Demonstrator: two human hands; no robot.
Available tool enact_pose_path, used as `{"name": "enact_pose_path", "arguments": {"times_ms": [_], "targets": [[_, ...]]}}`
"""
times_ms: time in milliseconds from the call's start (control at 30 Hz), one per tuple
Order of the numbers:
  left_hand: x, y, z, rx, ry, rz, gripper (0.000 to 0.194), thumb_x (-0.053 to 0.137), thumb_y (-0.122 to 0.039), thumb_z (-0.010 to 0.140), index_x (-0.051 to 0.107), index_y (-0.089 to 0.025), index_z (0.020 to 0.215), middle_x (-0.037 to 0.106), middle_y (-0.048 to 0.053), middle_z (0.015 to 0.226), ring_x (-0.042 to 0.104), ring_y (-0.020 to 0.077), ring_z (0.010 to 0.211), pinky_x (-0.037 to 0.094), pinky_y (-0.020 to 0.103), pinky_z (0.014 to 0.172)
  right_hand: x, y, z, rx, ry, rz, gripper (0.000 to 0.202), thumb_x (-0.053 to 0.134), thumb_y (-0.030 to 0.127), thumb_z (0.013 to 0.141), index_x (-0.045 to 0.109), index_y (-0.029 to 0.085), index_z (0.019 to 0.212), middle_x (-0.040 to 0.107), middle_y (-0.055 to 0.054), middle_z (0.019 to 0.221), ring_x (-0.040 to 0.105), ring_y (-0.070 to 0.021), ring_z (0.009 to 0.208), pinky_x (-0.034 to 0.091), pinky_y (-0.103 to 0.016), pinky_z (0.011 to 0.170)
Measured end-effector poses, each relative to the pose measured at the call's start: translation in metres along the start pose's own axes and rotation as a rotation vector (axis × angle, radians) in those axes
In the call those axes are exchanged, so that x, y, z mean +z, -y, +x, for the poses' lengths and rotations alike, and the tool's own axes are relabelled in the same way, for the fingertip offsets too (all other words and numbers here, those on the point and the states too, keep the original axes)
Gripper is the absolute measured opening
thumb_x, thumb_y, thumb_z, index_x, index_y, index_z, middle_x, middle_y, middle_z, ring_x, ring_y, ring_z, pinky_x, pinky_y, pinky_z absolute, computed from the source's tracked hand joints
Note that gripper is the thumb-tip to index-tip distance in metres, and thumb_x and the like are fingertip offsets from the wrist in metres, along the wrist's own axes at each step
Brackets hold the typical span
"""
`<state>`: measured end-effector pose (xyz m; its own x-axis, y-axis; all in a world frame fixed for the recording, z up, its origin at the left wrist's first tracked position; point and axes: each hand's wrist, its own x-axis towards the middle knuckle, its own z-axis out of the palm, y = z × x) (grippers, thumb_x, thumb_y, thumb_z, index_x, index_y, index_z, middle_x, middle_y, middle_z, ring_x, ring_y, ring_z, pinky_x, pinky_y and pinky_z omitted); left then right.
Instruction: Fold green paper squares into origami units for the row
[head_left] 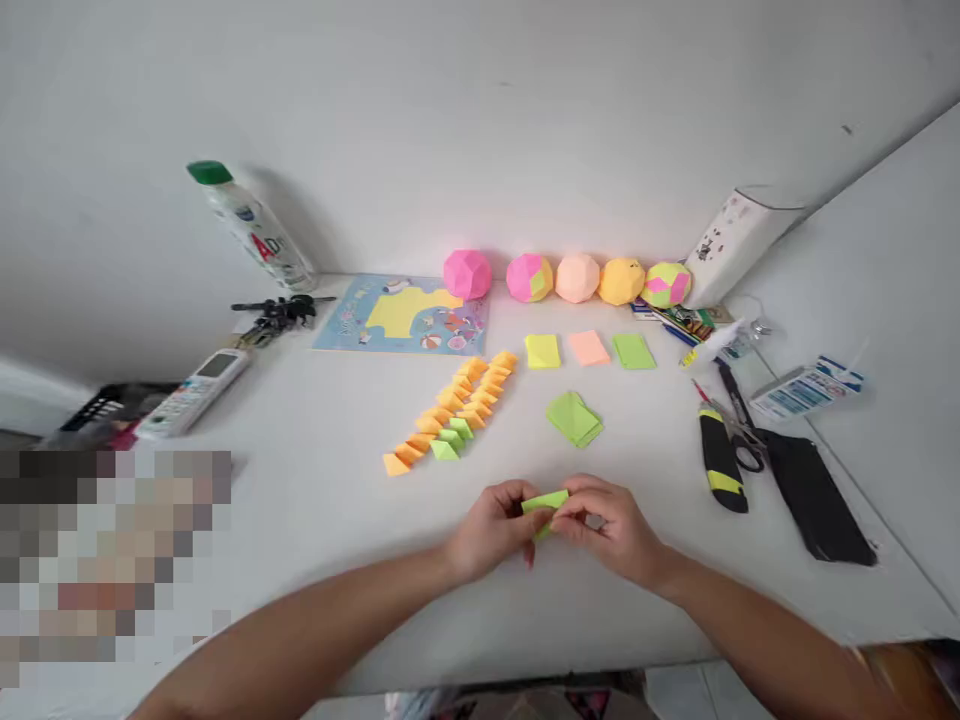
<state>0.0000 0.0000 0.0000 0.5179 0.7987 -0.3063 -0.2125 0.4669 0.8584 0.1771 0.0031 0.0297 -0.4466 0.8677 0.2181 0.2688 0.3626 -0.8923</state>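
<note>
Close to the table's front edge, my left hand (499, 530) and my right hand (611, 525) pinch a small folded piece of green paper (545, 502) between them. Fingers cover part of it. Just beyond lies a fanned stack of green paper (575, 418). To the left of that, folded orange paper units (450, 398) stand in two slanting rows, with several folded green units (450, 438) at the near end of the right row. Flat stacks of yellow paper (543, 351), peach paper (589, 347) and green paper (634, 351) sit side by side behind.
Several folded paper balls (577, 278) line the wall, beside a blue picture sheet (420, 320). At left stand a bottle (255, 225) and a remote control (196, 393). A cutter (721, 455), scissors (748, 450), a black pouch (814, 490) and a white cylinder (739, 245) are at right.
</note>
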Motion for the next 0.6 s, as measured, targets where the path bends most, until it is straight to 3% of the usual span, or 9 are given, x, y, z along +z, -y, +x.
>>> {"name": "enact_pose_path", "arguments": {"times_ms": [133,333,467,600], "targets": [[0.0001,-0.0065,-0.0012,0.019,0.035,-0.009,0.035,0.059,-0.047,0.076,0.051,-0.014,0.068,0.046,-0.005,0.059,0.049,0.0072,0.046,0.048,0.023,0.045,0.0022,-0.0008,-0.0021,0.155,-0.036,0.108,0.015,0.062,0.024,0.079,0.061,0.015,0.068,0.051,0.001,0.062,0.052,-0.0092,0.049,0.042,-0.021,0.045],[0.0014,-0.0071,-0.0036,-0.022,0.148,-0.020,0.033,0.060,-0.044,0.077,0.053,-0.012,0.085,0.062,0.004,0.070,0.058,0.0107,0.049,0.048,0.023,0.045,0.0052,0.0040,-0.0021,0.295,-0.121,0.234,0.016,0.064,0.024,0.077,0.058,0.015,0.065,0.053,0.002,0.060,0.053,-0.0081,0.043,0.042,-0.019,0.040],[0.0022,-0.0058,-0.0024,-0.044,0.125,-0.040,0.032,0.061,-0.042,0.077,0.053,-0.012,0.080,0.063,0.004,0.069,0.059,0.0109,0.048,0.048,0.023,0.043,0.0047,0.0016,-0.0034,0.405,-0.101,0.344,0.014,0.063,0.027,0.078,0.057,0.015,0.074,0.056,0.003,0.053,0.054,-0.0094,0.043,0.044,-0.020,0.041],[0.0011,-0.0062,-0.0012,-0.044,0.105,-0.069,0.029,0.063,-0.039,0.076,0.053,-0.012,0.079,0.064,0.004,0.068,0.060,0.0119,0.050,0.049,0.023,0.044,0.0028,0.0000,-0.0039,0.411,-0.080,0.375,0.013,0.062,0.028,0.079,0.059,0.015,0.079,0.057,0.002,0.053,0.055,-0.0102,0.046,0.047,-0.022,0.044]]}}
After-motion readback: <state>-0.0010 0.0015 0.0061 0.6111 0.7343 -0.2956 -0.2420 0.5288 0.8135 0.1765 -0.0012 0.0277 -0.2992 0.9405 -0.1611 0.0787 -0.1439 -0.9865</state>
